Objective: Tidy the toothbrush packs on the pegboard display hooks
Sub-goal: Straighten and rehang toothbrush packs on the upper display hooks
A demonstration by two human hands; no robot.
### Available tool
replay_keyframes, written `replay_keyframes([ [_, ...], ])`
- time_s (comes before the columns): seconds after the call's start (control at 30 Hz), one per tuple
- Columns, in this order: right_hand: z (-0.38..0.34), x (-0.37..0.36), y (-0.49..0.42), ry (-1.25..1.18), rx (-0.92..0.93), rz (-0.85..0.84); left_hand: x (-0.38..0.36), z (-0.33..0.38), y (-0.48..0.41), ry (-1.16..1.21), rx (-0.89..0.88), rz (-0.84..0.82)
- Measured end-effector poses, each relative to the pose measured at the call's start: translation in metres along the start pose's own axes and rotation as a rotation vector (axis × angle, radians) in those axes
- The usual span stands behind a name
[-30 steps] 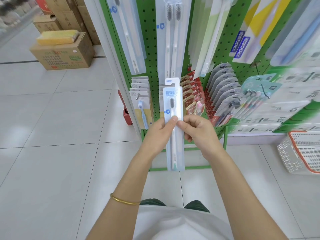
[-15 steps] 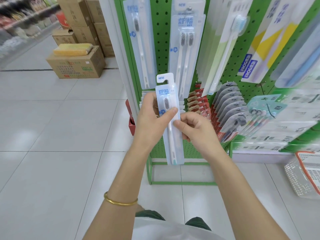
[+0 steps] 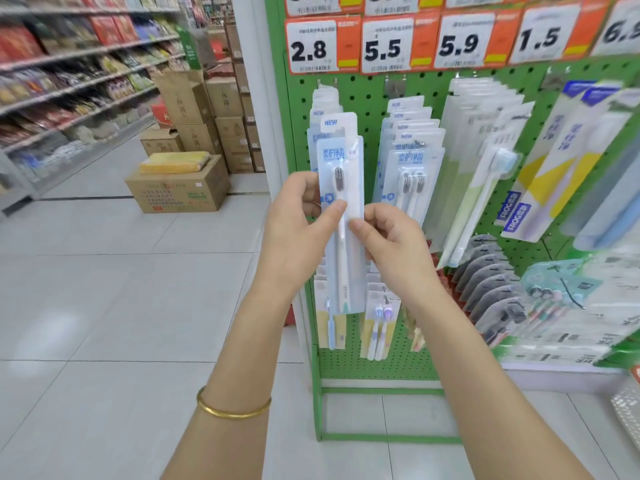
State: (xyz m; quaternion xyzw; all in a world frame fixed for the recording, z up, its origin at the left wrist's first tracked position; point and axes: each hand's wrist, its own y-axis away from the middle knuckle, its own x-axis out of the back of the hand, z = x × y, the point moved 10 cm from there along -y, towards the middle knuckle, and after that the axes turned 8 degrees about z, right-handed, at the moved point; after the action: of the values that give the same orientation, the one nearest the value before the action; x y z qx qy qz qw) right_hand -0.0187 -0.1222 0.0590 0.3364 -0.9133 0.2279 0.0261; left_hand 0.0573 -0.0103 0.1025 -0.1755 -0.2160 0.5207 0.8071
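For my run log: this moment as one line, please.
left hand: pinches toothbrush pack | right hand: pinches same pack | pack: upright, under 2.8 tag | hung: cannot tell

One left hand (image 3: 294,233) and one right hand (image 3: 391,247) pinch one pack (image 3: 341,157). Above them, the nearest row has five price tags (image 3: 384,46). One bangle (image 3: 232,408) circles the left wrist. Left of the hands, one yellow bundle (image 3: 175,161) tops one box (image 3: 178,194).

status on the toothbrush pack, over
Left hand and right hand both pinching the single-brush pack. Pack upright in front of the matching stack under the 2.8 tag. Nothing in the way; hooked or not, cannot tell.
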Motion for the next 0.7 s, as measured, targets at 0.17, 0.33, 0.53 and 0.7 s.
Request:
replay_keyframes([
  [0.17, 0.001, -0.006, -0.009, 0.019, -0.024, 0.005, 0.002, -0.003, -0.011, 0.01, 0.001, -0.001],
  [0.33, -0.002, -0.013, -0.014, 0.047, -0.018, 0.004, 0.005, -0.016, -0.018, 0.044, 0.045, 0.004],
  [0.53, 0.007, -0.018, -0.02, 0.132, -0.024, 0.021, 0.001, -0.033, -0.025, 0.046, 0.092, -0.028],
  [0.7, -0.011, -0.009, -0.024, 0.3, 0.061, 0.098, -0.004, -0.043, -0.03, 0.042, 0.126, -0.026],
])
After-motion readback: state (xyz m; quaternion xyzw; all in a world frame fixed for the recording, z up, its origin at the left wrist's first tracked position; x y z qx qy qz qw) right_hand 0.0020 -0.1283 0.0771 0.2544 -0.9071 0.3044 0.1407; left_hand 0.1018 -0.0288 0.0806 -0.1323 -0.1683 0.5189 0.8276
